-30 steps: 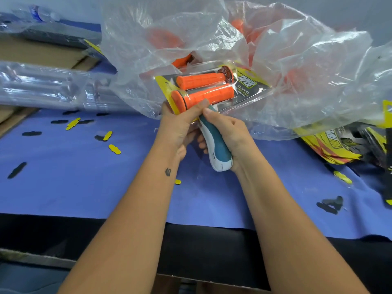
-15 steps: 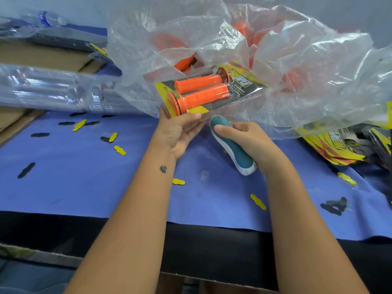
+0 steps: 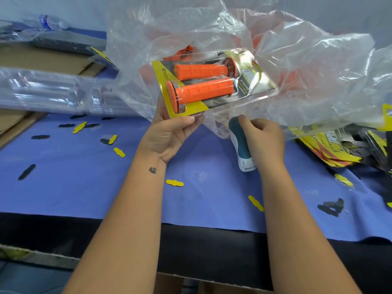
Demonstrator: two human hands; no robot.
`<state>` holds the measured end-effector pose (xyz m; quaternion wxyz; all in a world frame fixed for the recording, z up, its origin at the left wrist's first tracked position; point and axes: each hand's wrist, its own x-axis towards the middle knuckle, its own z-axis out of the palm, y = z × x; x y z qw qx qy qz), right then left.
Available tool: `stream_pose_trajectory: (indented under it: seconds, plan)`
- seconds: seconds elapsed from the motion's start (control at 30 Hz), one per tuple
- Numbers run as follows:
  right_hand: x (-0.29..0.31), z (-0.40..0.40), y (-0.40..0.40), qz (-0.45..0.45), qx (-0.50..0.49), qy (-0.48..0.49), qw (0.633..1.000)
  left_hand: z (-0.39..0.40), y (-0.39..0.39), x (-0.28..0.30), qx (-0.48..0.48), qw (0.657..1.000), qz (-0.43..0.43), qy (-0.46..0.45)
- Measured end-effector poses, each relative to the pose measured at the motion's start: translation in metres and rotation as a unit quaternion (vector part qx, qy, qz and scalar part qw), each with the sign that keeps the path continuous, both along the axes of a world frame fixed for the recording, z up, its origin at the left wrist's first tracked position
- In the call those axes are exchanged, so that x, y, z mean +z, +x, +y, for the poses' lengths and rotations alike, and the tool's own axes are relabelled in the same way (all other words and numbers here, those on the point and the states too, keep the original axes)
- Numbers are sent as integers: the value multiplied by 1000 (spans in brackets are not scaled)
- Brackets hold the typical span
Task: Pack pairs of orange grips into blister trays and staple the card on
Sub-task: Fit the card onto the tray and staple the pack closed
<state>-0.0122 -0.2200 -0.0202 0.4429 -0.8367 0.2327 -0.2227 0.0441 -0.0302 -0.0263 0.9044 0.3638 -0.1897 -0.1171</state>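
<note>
Head view: my left hand (image 3: 169,136) pinches the near corner of the blister pack (image 3: 212,85), lifted above the blue counter (image 3: 63,177), with two orange grips (image 3: 201,90) inside. Just right of the pack, my right hand (image 3: 263,141) grips the stapler (image 3: 241,149).

This was a packing bench in a small factory or workshop. A blue cloth (image 3: 63,187) covered the table, littered with yellow and black punch-outs (image 3: 174,183) from hang-hole cards. Empty clear trays (image 3: 48,90) lay stacked at the far left beside flattened cardboard (image 3: 42,58). Printed yellow cards (image 3: 331,149) were piled at the right. A big clear bag (image 3: 297,66) of loose orange grips (image 3: 182,55) sat at the far side, and a stapler (image 3: 241,149) lay near it.
</note>
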Motion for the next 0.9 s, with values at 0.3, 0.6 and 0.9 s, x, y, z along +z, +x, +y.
stream_pose_trajectory:
  seconds: [0.3,0.6,0.9]
  plan:
    - [13,1,-3,-126,-46,147,980,2,1,1,-4,999,31,-21]
    - [27,-4,-9,-257,192,574,753,14,-2,7,-38,990,129,-30]
    - [22,-3,-7,-239,283,462,806,-26,2,-1,142,950,267,-75]
